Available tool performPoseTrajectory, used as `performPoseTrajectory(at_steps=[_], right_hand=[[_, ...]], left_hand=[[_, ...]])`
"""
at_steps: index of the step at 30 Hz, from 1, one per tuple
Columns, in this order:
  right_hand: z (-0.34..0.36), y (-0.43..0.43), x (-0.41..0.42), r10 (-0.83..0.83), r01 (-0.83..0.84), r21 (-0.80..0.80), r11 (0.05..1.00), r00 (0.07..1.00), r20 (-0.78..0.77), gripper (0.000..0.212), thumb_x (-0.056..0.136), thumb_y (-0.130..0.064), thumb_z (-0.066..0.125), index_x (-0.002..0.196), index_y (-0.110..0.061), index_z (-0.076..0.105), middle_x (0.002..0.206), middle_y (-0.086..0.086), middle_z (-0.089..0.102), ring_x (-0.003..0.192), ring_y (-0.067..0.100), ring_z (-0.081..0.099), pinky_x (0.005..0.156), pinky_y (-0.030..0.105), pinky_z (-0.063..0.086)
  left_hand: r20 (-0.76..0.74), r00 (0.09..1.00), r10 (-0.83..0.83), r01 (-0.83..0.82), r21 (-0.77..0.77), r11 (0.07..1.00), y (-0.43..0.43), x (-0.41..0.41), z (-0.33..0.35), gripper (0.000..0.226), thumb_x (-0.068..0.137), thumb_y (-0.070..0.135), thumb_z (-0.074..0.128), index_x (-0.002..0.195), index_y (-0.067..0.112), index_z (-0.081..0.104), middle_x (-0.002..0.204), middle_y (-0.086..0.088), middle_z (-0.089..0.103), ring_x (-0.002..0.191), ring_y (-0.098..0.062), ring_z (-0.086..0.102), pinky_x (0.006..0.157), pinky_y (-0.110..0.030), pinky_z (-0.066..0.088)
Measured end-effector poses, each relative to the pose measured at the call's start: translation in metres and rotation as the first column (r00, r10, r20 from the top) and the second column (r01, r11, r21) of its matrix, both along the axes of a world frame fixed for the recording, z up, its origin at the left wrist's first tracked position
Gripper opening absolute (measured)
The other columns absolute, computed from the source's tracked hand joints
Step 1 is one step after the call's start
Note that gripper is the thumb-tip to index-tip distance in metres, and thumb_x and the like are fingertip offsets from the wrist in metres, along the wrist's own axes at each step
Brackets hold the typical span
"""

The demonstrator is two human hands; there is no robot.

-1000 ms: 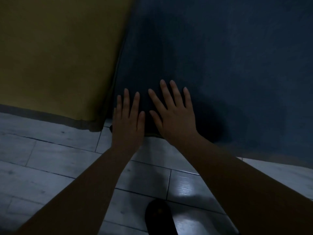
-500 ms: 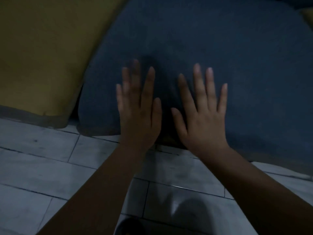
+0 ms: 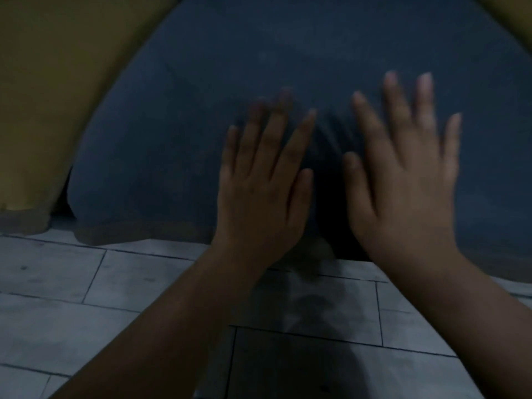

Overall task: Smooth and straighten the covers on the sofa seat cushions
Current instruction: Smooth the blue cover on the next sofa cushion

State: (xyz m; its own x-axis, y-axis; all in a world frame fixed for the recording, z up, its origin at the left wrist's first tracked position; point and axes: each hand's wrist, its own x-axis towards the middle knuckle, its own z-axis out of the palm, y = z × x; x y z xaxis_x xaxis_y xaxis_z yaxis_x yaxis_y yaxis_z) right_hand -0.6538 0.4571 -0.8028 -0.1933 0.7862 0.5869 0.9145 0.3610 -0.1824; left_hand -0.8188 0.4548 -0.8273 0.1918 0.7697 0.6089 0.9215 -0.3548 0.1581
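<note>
- nearest: pale tiled floor [image 3: 121,318] underfoot, dim, with forearms reaching forward over it; no shoe in view now, unlike a second ago.
- left hand [image 3: 260,194] flat, palm down, on the front part of the dark blue seat cushion [image 3: 178,116]; grip apart, fingers spread, clamped on nothing.
- right hand [image 3: 403,182] just beside it, also flat and spread, holding nothing, fingertips reaching a little deeper onto the cover.
- both hands farther up the blue cover than a second ago, when only the front edge was under the palms; slightly wider apart too.
- faint creases in the fabric between the two hands; blurred, so hard to judge how deep.
- likely meaning: forward smoothing stroke underway, front strip pressed, middle and back of this cover yet to be swept.
- beyond and left: yellow cushion [image 3: 49,90] touching the blue one's side, untouched for now; a sliver of yellow at far right too.
</note>
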Motion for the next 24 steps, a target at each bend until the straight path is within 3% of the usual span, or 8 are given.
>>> performPoseTrajectory(at_steps=[2, 5, 9, 13, 17, 20, 22, 24], right_hand=[[-0.013, 0.002, 0.013, -0.027, 0.027, -0.014, 1.000, 1.000, 0.011, 0.051, 0.101, -0.032, 0.030, 0.150, -0.017, 0.032, 0.158, 0.008, 0.022, 0.147, 0.028, 0.012, 0.116, 0.050, 0.007], [-0.049, 0.005, 0.015, -0.076, 0.099, -0.099, 0.990, 0.975, 0.210, 0.051, 0.102, -0.039, 0.024, 0.148, -0.021, 0.037, 0.153, 0.007, 0.035, 0.144, 0.025, 0.026, 0.114, 0.049, 0.017], [-0.049, 0.006, 0.016, -0.082, 0.122, -0.147, 0.982, 0.965, 0.249, 0.050, 0.101, -0.038, 0.026, 0.146, -0.022, 0.041, 0.150, 0.007, 0.041, 0.141, 0.026, 0.031, 0.113, 0.051, 0.021], [-0.023, -0.005, 0.010, -0.055, 0.100, -0.246, 0.964, 0.981, 0.186, 0.055, 0.098, -0.040, 0.022, 0.149, -0.023, 0.034, 0.157, 0.006, 0.028, 0.147, 0.025, 0.017, 0.115, 0.055, 0.010], [-0.006, -0.034, 0.011, -0.063, 0.068, -0.061, 0.996, 0.996, 0.067, 0.056, 0.098, -0.034, 0.036, 0.151, -0.021, 0.027, 0.161, 0.008, 0.011, 0.149, 0.027, 0.004, 0.117, 0.056, 0.006], [-0.044, -0.050, 0.022, -0.090, 0.129, -0.196, 0.972, 0.977, 0.196, 0.068, 0.096, -0.048, 0.041, 0.154, -0.023, 0.015, 0.161, 0.008, 0.005, 0.148, 0.030, 0.003, 0.114, 0.060, 0.014], [-0.068, -0.053, 0.026, -0.091, 0.190, -0.280, 0.941, 0.939, 0.331, 0.087, 0.088, -0.058, 0.054, 0.154, -0.021, 0.010, 0.161, 0.012, 0.005, 0.148, 0.034, 0.003, 0.114, 0.062, 0.010], [-0.074, -0.054, 0.026, -0.105, 0.208, -0.266, 0.941, 0.929, 0.356, 0.107, 0.073, -0.060, 0.068, 0.154, -0.018, 0.010, 0.161, 0.014, 0.005, 0.147, 0.037, 0.002, 0.114, 0.060, 0.004]], left_hand=[[-0.048, 0.999, 0.002, -0.003, -0.036, 0.999, 0.010, 0.016, -0.014, 0.050, 0.100, 0.034, 0.031, 0.145, 0.017, 0.041, 0.154, -0.009, 0.033, 0.144, -0.028, 0.027, 0.115, -0.048, 0.022], [-0.120, 0.992, 0.049, -0.063, -0.114, 0.991, 0.014, 0.019, -0.035, 0.049, 0.098, 0.036, 0.032, 0.142, 0.019, 0.047, 0.149, -0.006, 0.042, 0.140, -0.026, 0.036, 0.112, -0.047, 0.027], [-0.161, 0.986, 0.038, -0.061, -0.137, 0.989, 0.012, 0.016, -0.031, 0.048, 0.099, 0.036, 0.034, 0.142, 0.020, 0.046, 0.149, -0.005, 0.043, 0.139, -0.027, 0.037, 0.111, -0.046, 0.029], [-0.107, 0.993, 0.047, -0.070, -0.220, 0.973, 0.003, 0.020, -0.008, 0.051, 0.098, 0.037, 0.028, 0.145, 0.020, 0.041, 0.153, -0.006, 0.037, 0.142, -0.026, 0.032, 0.113, -0.049, 0.028], [0.055, 0.986, 0.156, -0.147, -0.134, 0.980, -0.031, 0.004, 0.003, 0.055, 0.099, 0.032, 0.033, 0.152, 0.021, 0.023, 0.161, -0.005, 0.011, 0.149, -0.026, 0.009, 0.117, -0.046, 0.014], [-0.014, 0.985, 0.170, -0.167, -0.295, 0.941, -0.051, -0.018, -0.027, 0.060, 0.098, 0.043, 0.029, 0.153, 0.027, 0.014, 0.162, -0.001, 0.002, 0.148, -0.024, 0.000, 0.117, -0.054, 0.019], [-0.128, 0.982, 0.138, -0.177, -0.370, 0.912, -0.051, -0.027, -0.042, 0.064, 0.094, 0.051, 0.028, 0.153, 0.029, 0.016, 0.162, -0.001, 0.006, 0.148, -0.023, 0.004, 0.116, -0.051, 0.021], [-0.143, 0.980, 0.141, -0.186, -0.379, 0.907, -0.049, -0.026, -0.042, 0.069, 0.091, 0.056, 0.029, 0.153, 0.029, 0.012, 0.162, -0.002, 0.003, 0.149, -0.023, 0.000, 0.116, -0.045, 0.013]])
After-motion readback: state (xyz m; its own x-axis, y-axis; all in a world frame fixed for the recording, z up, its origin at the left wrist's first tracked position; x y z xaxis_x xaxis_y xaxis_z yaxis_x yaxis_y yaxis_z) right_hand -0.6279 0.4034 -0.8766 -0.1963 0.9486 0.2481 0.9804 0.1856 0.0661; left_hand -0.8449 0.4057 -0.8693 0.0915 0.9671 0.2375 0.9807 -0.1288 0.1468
